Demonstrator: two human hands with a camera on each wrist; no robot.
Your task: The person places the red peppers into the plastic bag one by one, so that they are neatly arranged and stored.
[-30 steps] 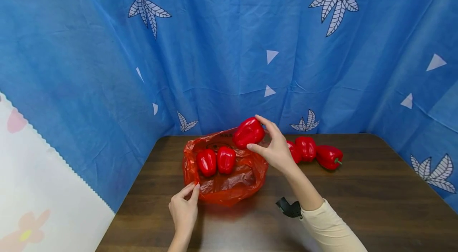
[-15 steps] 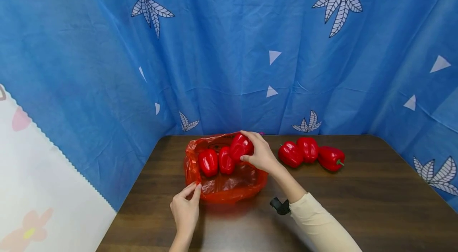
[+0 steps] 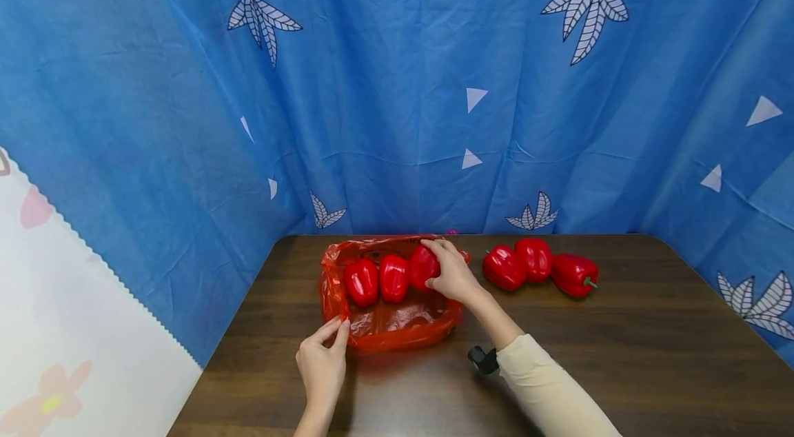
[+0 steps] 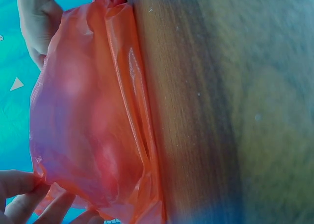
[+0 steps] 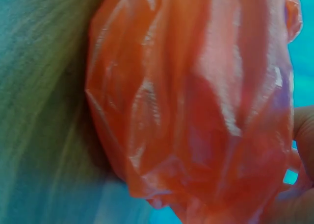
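Observation:
A thin red plastic bag (image 3: 397,340) stands on the table with its mouth spread wide. My left hand (image 3: 322,361) pinches the near left part of its rim between thumb and fingers; the left wrist view shows those fingers (image 4: 29,204) at the bag's edge. Inside the bag my right hand (image 3: 453,275) grips a red bell pepper (image 3: 422,268) at the right end of a row. Beside it lie a middle bell pepper (image 3: 393,278) and a left bell pepper (image 3: 361,282). The bag's wall (image 5: 196,111) fills most of the right wrist view and hides the held pepper there.
Three more red bell peppers lie right of the bag: one near it (image 3: 504,267), one behind (image 3: 533,259) and one with a green stem (image 3: 573,275). The brown wooden table (image 3: 620,354) ends at a blue patterned curtain (image 3: 397,78).
My right hand has carried its bell pepper left and down from above the bag's right side into the bag, beside the other two. My left hand has kept its pinch on the rim.

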